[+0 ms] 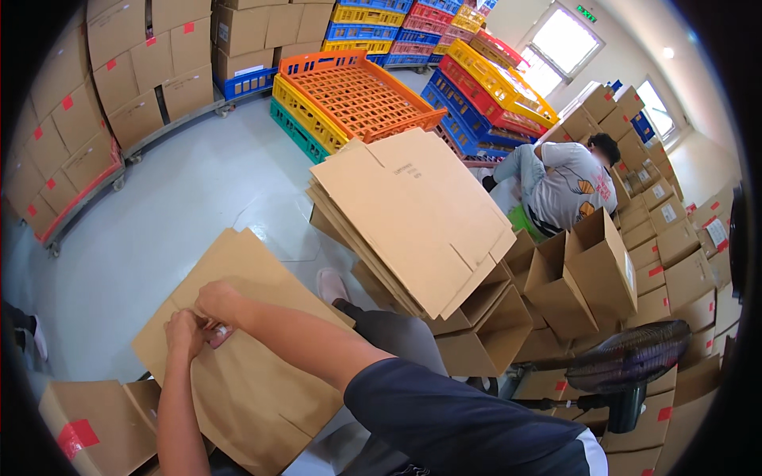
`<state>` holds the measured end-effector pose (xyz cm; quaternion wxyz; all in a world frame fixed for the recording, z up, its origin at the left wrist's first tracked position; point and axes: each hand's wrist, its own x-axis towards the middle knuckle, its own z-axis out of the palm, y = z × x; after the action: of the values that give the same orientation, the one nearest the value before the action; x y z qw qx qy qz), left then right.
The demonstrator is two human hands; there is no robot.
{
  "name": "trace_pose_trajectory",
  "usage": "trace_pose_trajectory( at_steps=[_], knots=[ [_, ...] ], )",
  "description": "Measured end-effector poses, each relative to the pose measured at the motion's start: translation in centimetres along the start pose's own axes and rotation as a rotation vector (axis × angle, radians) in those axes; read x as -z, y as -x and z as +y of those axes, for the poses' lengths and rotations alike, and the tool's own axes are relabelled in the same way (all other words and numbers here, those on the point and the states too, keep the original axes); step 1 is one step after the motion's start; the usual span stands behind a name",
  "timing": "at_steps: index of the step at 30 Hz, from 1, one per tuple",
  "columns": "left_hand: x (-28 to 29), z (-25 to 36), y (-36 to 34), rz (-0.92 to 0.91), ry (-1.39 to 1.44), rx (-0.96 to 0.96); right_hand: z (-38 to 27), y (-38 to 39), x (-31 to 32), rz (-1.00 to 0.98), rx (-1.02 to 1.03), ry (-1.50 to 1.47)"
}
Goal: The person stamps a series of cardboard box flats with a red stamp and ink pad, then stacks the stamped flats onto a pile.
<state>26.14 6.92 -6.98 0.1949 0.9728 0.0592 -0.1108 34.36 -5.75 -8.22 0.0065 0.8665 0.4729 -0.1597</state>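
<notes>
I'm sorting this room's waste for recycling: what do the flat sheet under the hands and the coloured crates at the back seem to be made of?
The flat sheet looks like corrugated cardboard: matte brown, with cut flap slots and fold creases. The crates look like moulded plastic: bright orange, yellow, blue and green, with open lattice walls and a slight sheen, though the exact plastic cannot be told.

Open grey floor [182, 198] lay ahead-left of flat carton sheet [238, 357], free passage there. Right side blocked: stack of flat cardboard [413, 214] on open boxes [556, 285], black fan [627, 365] low right. Taped box [95, 420] crowded lower left; crates [357, 95] beyond.
</notes>
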Motion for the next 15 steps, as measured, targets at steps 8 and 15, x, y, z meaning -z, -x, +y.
trace_pose_trajectory(
  at_steps=[8, 15],
  knots=[
    [-2.0, -2.0, 0.7, 0.043, -0.118, -0.018, -1.9, 0.0, 0.8, -0.135, -0.083, -0.209],
    [-3.6, 2.1, 1.4, 0.293, -0.255, -0.009, 0.4, 3.5, -2.1, 0.111, 0.038, 0.014]
  ],
)
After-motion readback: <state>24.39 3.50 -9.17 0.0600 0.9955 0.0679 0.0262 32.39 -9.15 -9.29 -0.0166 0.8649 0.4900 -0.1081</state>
